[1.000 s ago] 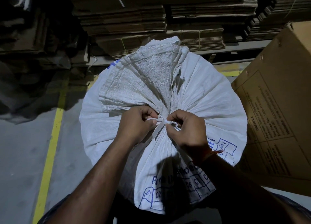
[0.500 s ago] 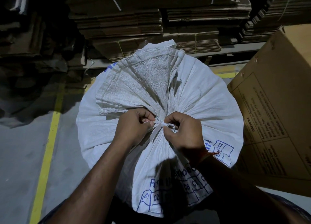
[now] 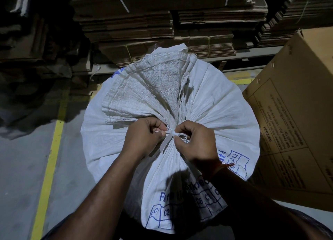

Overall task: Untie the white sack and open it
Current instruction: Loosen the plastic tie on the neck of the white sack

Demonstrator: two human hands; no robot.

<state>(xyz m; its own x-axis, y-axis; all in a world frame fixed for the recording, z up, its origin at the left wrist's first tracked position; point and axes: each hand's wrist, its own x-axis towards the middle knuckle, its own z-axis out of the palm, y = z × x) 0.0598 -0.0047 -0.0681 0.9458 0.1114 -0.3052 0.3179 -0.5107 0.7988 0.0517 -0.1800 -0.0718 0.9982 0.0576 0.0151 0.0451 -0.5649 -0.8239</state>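
Two hands on the knotted neck of a white sack (image 3: 212, 110).
Left to right: yellow floor line (image 3: 51, 149); left hand (image 3: 144, 137), grip pinched on white tie strip (image 3: 167, 140); right hand (image 3: 196, 140), grip pinched on the strip's loop; sack upright on the floor, neck gathered, tied; cardboard box (image 3: 295, 113) just beside.

The woven sack (image 3: 207, 113) is white with blue printed lettering and grid boxes; its tie strip (image 3: 166, 142) is white; the cardboard box (image 3: 295, 113) brown; the floor line (image 3: 48, 160) yellow.
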